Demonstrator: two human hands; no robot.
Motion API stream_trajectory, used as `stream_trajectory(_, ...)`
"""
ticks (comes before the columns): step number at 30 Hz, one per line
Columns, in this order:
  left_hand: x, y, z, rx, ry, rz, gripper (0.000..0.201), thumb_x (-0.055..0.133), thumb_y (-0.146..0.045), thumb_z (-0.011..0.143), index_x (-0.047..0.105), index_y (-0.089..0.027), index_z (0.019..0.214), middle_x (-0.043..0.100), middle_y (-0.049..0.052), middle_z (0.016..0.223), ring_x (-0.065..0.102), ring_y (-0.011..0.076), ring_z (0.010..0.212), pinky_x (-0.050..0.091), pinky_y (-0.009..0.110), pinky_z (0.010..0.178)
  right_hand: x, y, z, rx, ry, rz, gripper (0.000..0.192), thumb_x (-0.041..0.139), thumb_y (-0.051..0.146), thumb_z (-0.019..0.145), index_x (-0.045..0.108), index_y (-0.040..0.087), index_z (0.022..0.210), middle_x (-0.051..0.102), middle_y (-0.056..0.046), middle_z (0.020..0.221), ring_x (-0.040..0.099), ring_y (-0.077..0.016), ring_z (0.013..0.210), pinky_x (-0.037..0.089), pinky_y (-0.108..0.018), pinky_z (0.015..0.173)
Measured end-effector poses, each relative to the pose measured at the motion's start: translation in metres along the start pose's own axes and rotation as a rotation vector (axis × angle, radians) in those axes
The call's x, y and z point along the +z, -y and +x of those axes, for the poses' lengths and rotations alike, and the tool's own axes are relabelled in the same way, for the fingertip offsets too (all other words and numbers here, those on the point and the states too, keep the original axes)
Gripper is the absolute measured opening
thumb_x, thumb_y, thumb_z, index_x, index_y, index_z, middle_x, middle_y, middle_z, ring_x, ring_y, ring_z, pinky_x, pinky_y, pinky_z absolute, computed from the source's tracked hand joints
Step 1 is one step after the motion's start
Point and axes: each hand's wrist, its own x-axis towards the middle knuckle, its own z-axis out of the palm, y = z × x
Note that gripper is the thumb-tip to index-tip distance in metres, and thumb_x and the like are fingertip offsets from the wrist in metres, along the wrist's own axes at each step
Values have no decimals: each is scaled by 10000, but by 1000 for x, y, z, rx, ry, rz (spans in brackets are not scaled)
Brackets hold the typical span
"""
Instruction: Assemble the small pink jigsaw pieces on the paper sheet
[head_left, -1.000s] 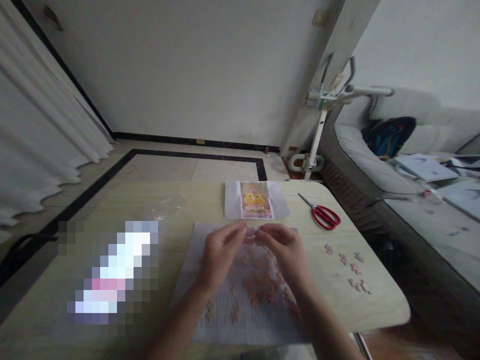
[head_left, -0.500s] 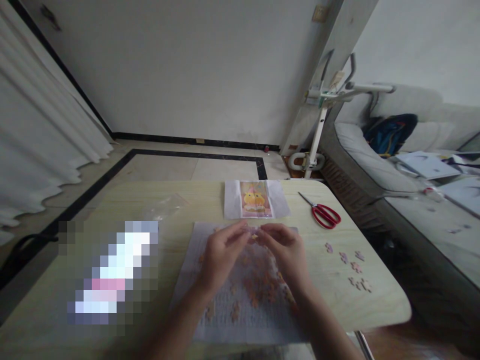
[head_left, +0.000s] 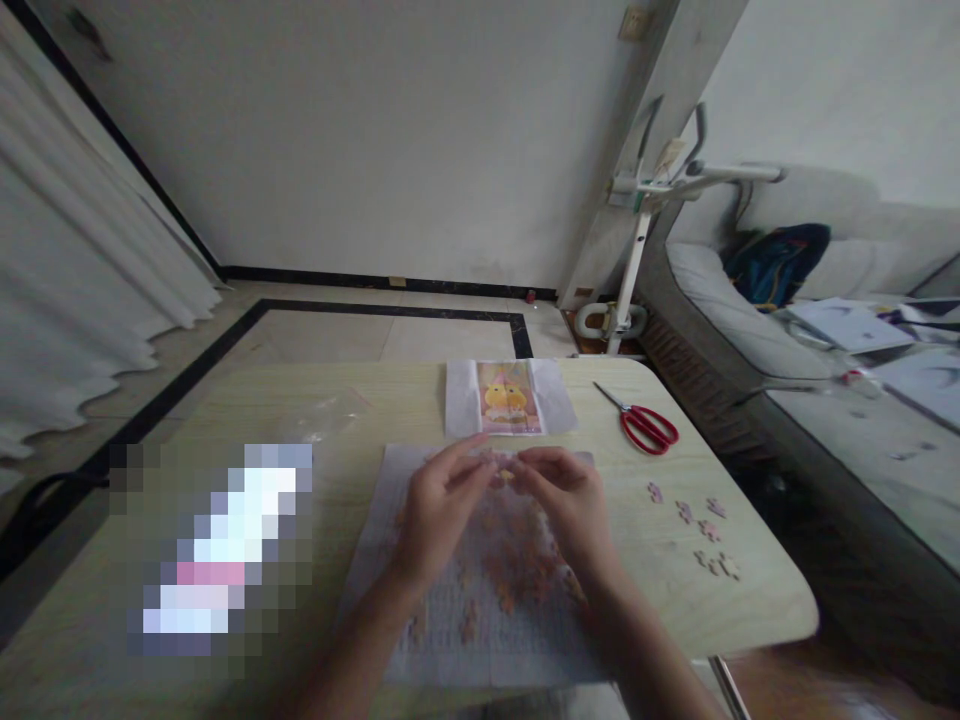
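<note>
My left hand [head_left: 448,500] and my right hand [head_left: 564,497] meet over the printed paper sheet [head_left: 442,640]. Between their pinched fingertips is a small puzzle piece [head_left: 505,477], pinkish with a yellow patch; whether it is one piece or two joined ones I cannot tell. Both hands are closed on it. Below them, many loose orange and pink puzzle pieces [head_left: 517,570] lie spread on the sheet, partly hidden by my hands and forearms. Just beyond my fingers lies a reference picture [head_left: 510,397] of yellow chick-like figures on white paper.
Red-handled scissors [head_left: 648,428] lie at the table's right. Nearer me on that side sit several separate puzzle pieces [head_left: 718,565]. A clear plastic bag [head_left: 322,418] and a blurred-out bright object [head_left: 240,530] are on the left. Beyond the table's right edge stands a sofa [head_left: 847,440].
My hands stay together around the piece, with only slight finger movement. The whole view has shifted a little; the things on the table lie as before.
</note>
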Motion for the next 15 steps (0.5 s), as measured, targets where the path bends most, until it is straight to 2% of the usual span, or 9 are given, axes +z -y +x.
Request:
stream_trajectory(5, -1, -1, 0, 19, -18, 8, 327, 701, -354, 798, 669, -144, 1046, 759, 70, 881, 722, 187, 725, 574, 261, 664, 2, 2, 0, 14, -10, 16, 187, 814, 356, 682, 713, 201, 712, 699, -5, 628, 635, -145, 550, 513, -258, 544)
stream_trajectory(9, 0, -2, -1, 22, -26, 1, 301, 714, -357, 779, 696, -135, 982, 758, 85, 910, 728, 197, 760, 583, 265, 692, 2, 1, 0, 19, -8, 26, 179, 800, 352, 702, 710, 199, 724, 692, -1, 611, 640, -146, 556, 509, -257, 554)
stream_trajectory(15, 1, -1, 0, 17, -26, -14, 335, 720, -344, 773, 690, -119, 1019, 762, 96, 914, 733, 212, 795, 589, 280, 733, 3, -2, 0, 23, -18, 73, 174, 807, 332, 696, 701, 198, 729, 684, 8, 601, 645, -145, 557, 510, -255, 559)
